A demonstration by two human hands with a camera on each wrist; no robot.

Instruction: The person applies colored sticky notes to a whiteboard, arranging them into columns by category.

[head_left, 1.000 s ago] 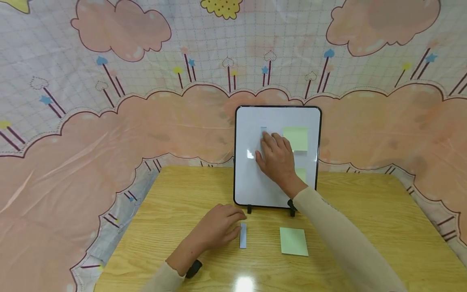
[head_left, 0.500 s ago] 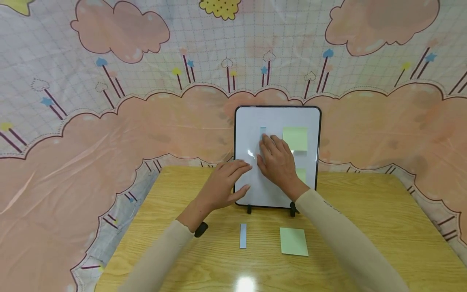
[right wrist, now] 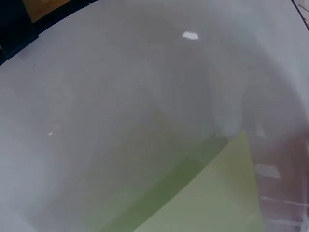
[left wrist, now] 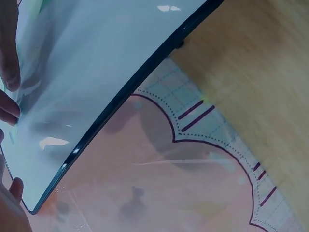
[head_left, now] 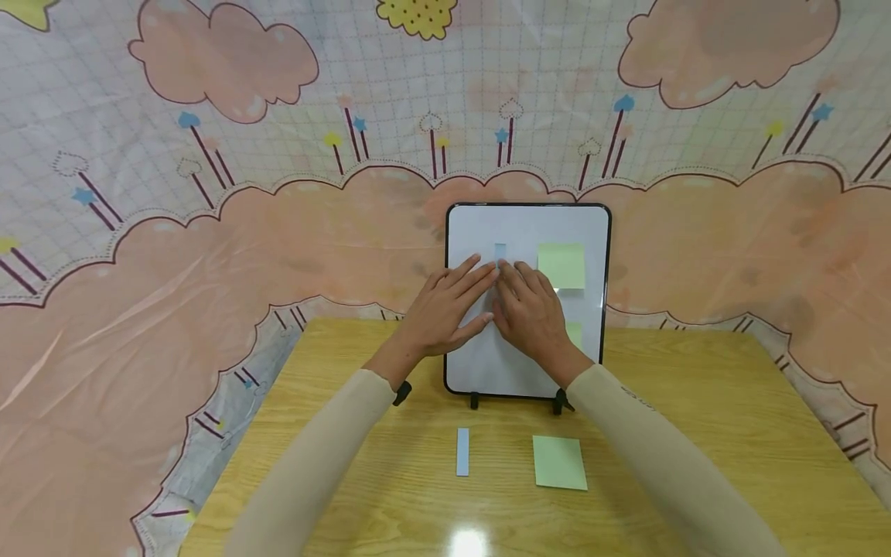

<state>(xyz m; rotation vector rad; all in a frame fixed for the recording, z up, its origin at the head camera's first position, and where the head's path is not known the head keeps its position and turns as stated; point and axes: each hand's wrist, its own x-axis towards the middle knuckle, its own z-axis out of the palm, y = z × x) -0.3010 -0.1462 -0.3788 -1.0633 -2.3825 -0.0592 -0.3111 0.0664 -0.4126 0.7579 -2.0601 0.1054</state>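
Observation:
A whiteboard (head_left: 511, 375) with a black frame stands upright on the table. My right hand (head_left: 534, 317) lies against its middle, fingertips at the lower part of a small pale blue strip (head_left: 500, 251); the fingers hide the rest of it. From the left, my left hand (head_left: 444, 311) reaches over the board with fairly straight fingers, its tips beside the right hand's fingertips and the strip. Whether the left fingertips touch the board I cannot tell. Right of the hands a green sticky note (head_left: 562, 265) is on the board. Another green note (head_left: 574, 334) shows partly below it, behind the right hand.
On the wooden table (head_left: 334, 495) before the board lie a pale blue strip (head_left: 462, 452) and a square green sticky note (head_left: 560, 463). Small black feet (head_left: 475, 401) hold the board up. Behind hangs a cloth (head_left: 334, 240) printed with clouds.
My left hand has risen from beside the strip on the table to the board, coming next to the right hand. The right hand has barely moved.

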